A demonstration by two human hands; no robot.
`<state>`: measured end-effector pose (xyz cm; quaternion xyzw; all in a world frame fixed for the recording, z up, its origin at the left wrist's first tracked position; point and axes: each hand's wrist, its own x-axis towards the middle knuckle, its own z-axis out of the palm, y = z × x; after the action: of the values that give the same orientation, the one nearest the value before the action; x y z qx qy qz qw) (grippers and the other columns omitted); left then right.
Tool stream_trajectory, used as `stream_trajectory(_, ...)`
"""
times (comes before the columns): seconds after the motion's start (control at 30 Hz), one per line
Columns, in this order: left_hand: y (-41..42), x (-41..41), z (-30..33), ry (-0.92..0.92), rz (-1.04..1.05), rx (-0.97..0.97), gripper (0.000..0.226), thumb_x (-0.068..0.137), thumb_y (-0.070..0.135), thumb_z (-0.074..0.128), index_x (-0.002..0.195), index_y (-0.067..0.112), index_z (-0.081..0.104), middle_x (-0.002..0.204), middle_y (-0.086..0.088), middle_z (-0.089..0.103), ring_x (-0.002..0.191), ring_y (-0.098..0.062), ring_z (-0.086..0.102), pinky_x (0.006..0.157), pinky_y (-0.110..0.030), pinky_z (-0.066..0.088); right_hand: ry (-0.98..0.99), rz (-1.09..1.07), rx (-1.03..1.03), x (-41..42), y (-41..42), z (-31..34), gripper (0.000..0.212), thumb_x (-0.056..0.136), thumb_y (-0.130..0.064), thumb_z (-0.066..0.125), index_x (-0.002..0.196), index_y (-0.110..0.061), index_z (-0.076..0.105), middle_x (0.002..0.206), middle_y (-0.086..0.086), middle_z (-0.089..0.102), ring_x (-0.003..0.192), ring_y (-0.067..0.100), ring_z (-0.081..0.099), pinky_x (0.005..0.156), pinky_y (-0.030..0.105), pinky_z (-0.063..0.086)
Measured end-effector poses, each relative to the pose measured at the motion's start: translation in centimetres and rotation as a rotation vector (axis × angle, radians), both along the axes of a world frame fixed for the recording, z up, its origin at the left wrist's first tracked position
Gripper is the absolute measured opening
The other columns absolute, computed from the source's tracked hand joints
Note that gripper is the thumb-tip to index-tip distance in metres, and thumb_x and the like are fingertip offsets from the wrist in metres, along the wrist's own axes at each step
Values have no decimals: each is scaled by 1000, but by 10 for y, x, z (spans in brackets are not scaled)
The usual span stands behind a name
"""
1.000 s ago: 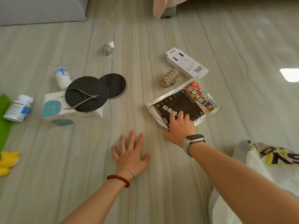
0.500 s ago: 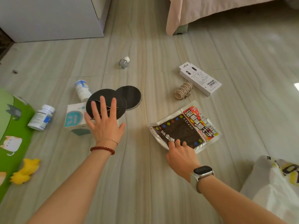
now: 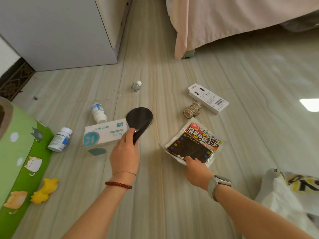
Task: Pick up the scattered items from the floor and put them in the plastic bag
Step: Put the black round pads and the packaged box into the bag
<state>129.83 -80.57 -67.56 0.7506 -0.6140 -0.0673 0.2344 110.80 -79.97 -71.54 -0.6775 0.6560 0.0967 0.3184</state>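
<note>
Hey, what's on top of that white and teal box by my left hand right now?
The box top is mostly bare. The left hand grips the black discs, which overlap its right end. Whether they touch it is hidden by the fingers.

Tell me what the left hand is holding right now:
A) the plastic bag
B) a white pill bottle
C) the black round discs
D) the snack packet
C: the left hand grips the black round discs at their near edge beside the white box, while the right hand pinches the snack packet.
</note>
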Motion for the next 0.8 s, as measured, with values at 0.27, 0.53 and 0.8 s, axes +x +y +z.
stream_trajectory(0.27,42,-74,39,296,-135,76,38,96,28,38,130,12,45,116,-15,63,102,-34,60,83,-38,51,-227,-257,-504,-75,21,99,46,88,0,35,131,-17,38,106,18,64,91,38,59,71,39,45)
stream_trajectory(0.53,63,-189,113,567,-385,-41,33,93,22,44,117,3,55,93,-6,60,86,-19,54,76,-22,43,-524,-536,-829,-225,77,188,37,95,-3,37,130,-13,42,100,9,56,83,34,56,76,51,49)
stream_trajectory(0.8,102,-260,109,718,-678,213,19,92,20,47,80,31,57,80,13,61,74,2,60,61,-4,48,-1123,-1055,-674,-331,148,200,33,93,4,33,116,-13,49,90,1,59,83,16,57,64,28,52)
